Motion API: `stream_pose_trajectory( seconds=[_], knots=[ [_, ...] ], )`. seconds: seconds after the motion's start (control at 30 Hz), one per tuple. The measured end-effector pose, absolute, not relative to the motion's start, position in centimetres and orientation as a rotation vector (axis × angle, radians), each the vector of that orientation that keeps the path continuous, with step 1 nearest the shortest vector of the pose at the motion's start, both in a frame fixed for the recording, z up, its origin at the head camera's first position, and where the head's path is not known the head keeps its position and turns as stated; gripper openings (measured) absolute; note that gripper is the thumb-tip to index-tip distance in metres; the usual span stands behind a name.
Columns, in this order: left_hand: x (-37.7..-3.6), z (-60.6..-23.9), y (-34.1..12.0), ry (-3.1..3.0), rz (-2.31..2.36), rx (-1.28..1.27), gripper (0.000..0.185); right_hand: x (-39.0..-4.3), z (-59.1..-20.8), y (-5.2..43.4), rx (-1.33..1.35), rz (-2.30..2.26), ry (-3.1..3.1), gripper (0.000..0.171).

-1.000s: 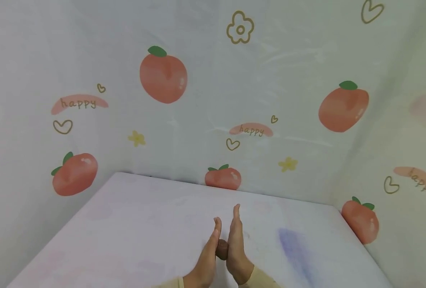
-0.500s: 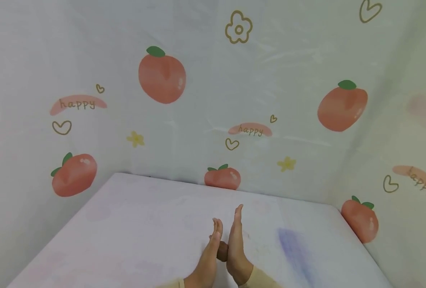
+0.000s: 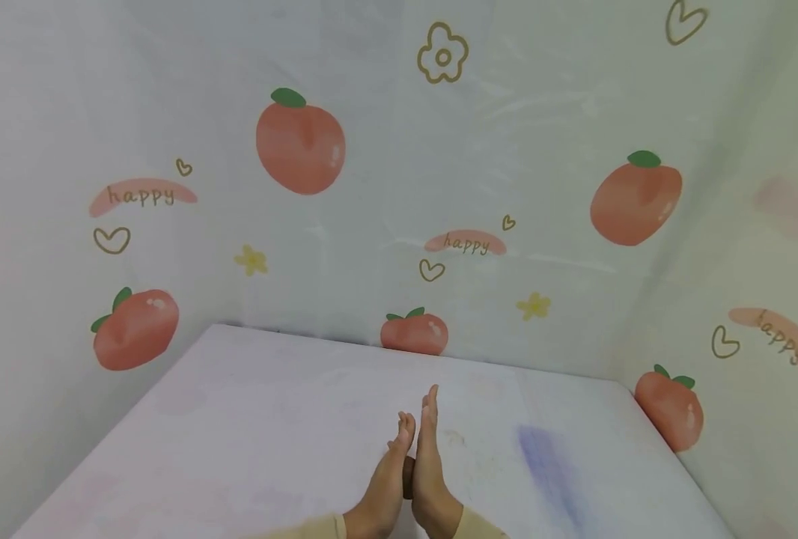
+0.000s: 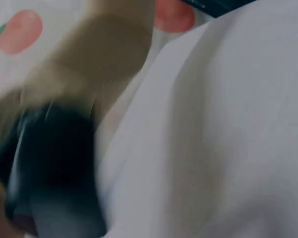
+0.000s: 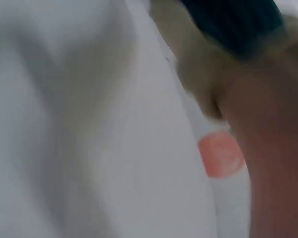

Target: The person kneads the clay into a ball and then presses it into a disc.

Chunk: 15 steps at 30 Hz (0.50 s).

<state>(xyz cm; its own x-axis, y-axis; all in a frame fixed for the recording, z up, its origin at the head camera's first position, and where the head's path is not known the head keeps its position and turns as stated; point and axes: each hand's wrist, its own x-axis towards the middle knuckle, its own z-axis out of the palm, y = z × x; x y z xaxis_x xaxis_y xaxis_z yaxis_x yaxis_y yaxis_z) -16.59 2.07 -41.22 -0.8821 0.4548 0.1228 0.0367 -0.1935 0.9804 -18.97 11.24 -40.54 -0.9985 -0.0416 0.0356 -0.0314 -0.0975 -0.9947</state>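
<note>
A brown lump that looks like clay (image 3: 409, 477) sits between two upright palms in the head view, near the bottom centre. My left hand (image 3: 384, 483) presses it from the left, with its fingers extended forward and slightly spread. From the right, my right hand (image 3: 429, 471) lies flat against it, with straight fingers that reach farther forward than the left ones. Most of the lump is hidden by the palms. Both wrist views are blurred and do not show the lump.
Under the hands is a white table (image 3: 271, 419) with a purple smear (image 3: 549, 471) to the right. A white curtain-like backdrop (image 3: 372, 187) printed with peaches stands behind it. A dark band (image 4: 59, 168) wraps a beige sleeve (image 4: 109, 44) in the left wrist view.
My right hand has shifted left and back toward the left hand, so the palms stand closer together. Less of the brown lump shows between them.
</note>
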Motion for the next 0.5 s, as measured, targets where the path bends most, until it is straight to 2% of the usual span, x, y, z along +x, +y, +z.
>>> stream_pose_trajectory(
  seconds=[0.23, 0.33, 0.5],
  knots=[
    [-16.1, -40.1, 1.6, 1.771, 2.088, 0.69, 0.065, -20.1, -39.4, 12.2, 0.02, -2.429, 2.135, 0.066],
    [-17.2, -39.7, 1.5, 1.774, 2.171, 0.512, 0.07, -19.0, -38.6, 11.4, -0.033, -2.375, 2.042, 0.066],
    [-19.5, -39.7, 1.2, 1.799, 2.297, 0.142, 0.092, -16.8, -38.1, 10.4, -0.206, -2.256, 1.94, 0.064]
  ],
)
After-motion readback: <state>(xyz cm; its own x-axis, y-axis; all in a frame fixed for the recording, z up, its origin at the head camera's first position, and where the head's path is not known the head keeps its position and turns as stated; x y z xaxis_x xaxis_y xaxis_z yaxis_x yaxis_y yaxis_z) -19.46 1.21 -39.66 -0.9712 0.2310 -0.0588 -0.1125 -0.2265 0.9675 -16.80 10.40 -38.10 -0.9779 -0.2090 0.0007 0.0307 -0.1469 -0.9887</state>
